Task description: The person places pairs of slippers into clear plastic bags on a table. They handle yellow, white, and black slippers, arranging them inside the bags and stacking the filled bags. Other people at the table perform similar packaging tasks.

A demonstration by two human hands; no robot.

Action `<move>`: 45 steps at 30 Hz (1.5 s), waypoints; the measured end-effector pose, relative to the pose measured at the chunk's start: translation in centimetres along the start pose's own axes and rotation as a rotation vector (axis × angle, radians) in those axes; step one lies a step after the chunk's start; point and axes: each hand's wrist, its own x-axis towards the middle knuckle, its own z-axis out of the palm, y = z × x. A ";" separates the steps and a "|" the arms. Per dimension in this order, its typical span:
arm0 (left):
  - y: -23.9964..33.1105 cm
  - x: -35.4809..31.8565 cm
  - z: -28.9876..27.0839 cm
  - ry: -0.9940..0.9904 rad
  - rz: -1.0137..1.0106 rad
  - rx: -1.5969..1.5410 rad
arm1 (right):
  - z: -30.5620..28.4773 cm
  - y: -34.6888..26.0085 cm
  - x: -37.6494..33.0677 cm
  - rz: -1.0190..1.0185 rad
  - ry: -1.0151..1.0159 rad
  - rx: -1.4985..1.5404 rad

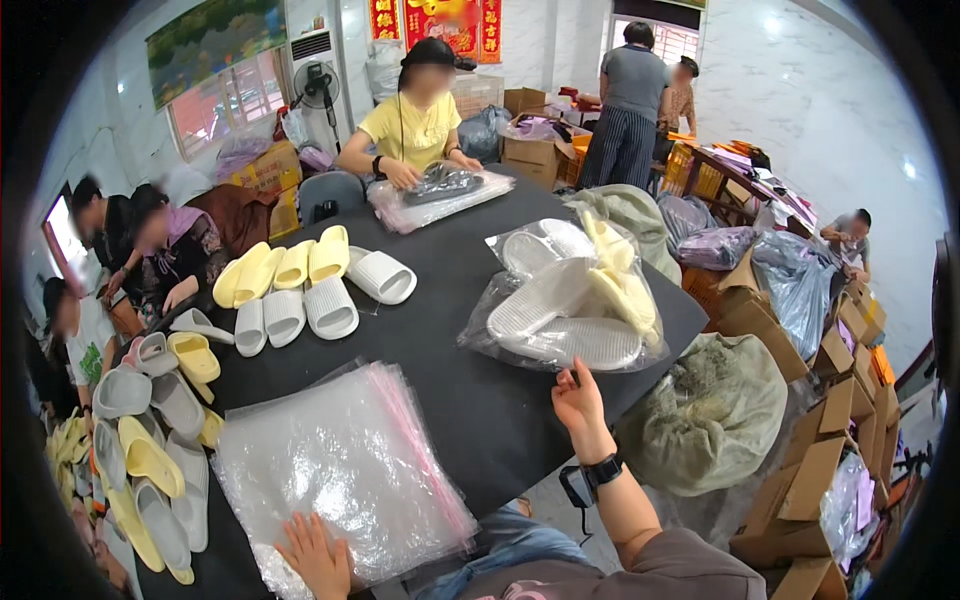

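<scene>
My left hand (316,556) lies flat, fingers spread, on a stack of clear plastic bags (330,470) with pink seal strips along the right side. My right hand (578,402) is raised at the table's near right edge, fingers loosely bent and nothing seen in them. Its fingertips are close to the lower edge of the bagged slippers (545,300); whether they touch the plastic I cannot tell. Grey-white and pale yellow slippers lie inside those clear bags. Loose yellow slippers (292,264) and white slippers (332,308) stand in rows beyond the bag stack.
More grey and yellow slippers (150,458) crowd the left side of the black table (430,290). Across it, a person in yellow (425,135) handles a bagged dark item (445,184). A green sack (705,415) and open cardboard boxes (800,500) stand on the right.
</scene>
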 end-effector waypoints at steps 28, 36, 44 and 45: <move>-0.9 -0.2 1.1 0.227 0.130 -0.027 | 12.5 3.5 -14.7 -0.822 -0.668 -0.759; -1.6 -0.3 1.6 0.328 0.165 0.011 | 15.6 10.9 -23.7 -0.778 -1.423 -1.641; -0.9 -0.4 1.0 0.245 0.122 -0.071 | 10.7 13.7 -22.8 -0.773 -1.588 -1.786; -0.8 -0.4 1.1 0.246 0.121 -0.058 | 10.6 13.0 -22.1 -0.824 -1.534 -1.837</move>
